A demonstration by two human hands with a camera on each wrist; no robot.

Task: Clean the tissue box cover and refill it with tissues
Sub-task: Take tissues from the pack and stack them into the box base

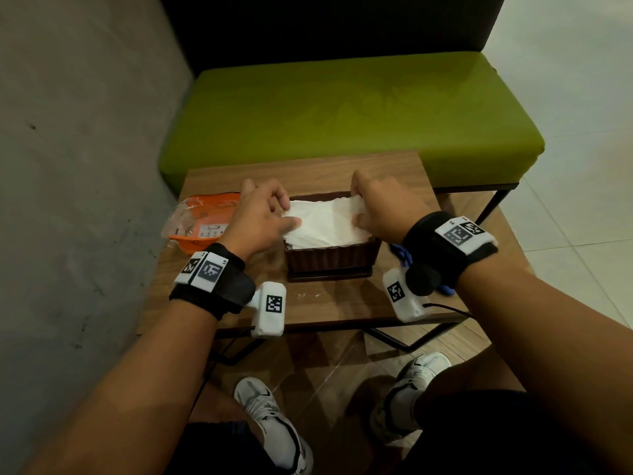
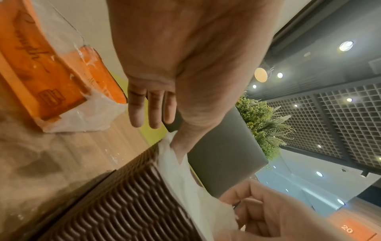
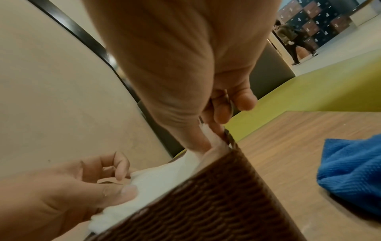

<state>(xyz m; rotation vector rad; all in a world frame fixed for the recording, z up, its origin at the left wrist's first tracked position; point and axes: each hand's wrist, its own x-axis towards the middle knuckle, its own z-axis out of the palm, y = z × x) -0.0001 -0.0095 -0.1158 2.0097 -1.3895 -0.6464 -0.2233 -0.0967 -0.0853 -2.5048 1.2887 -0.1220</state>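
A brown wicker tissue box cover [image 1: 332,260] stands open-topped in the middle of the small wooden table [image 1: 329,306]. A stack of white tissues [image 1: 325,222] sits in its opening and sticks out above the rim. My left hand [image 1: 286,214] pinches the stack's left edge, thumb on top. My right hand [image 1: 358,209] pinches the right edge at the cover's far right corner. In the right wrist view thumb and finger squeeze the tissues [image 3: 160,176] against the wicker rim [image 3: 216,203]. In the left wrist view the tissues [image 2: 185,179] rise above the wicker wall [image 2: 132,203].
An opened orange tissue pack [image 1: 202,221] lies on the table left of the cover. A crumpled blue cloth [image 3: 354,171] lies on the right side. A green bench [image 1: 342,114] stands behind the table, a grey wall to the left. A person walks far off [image 3: 292,35].
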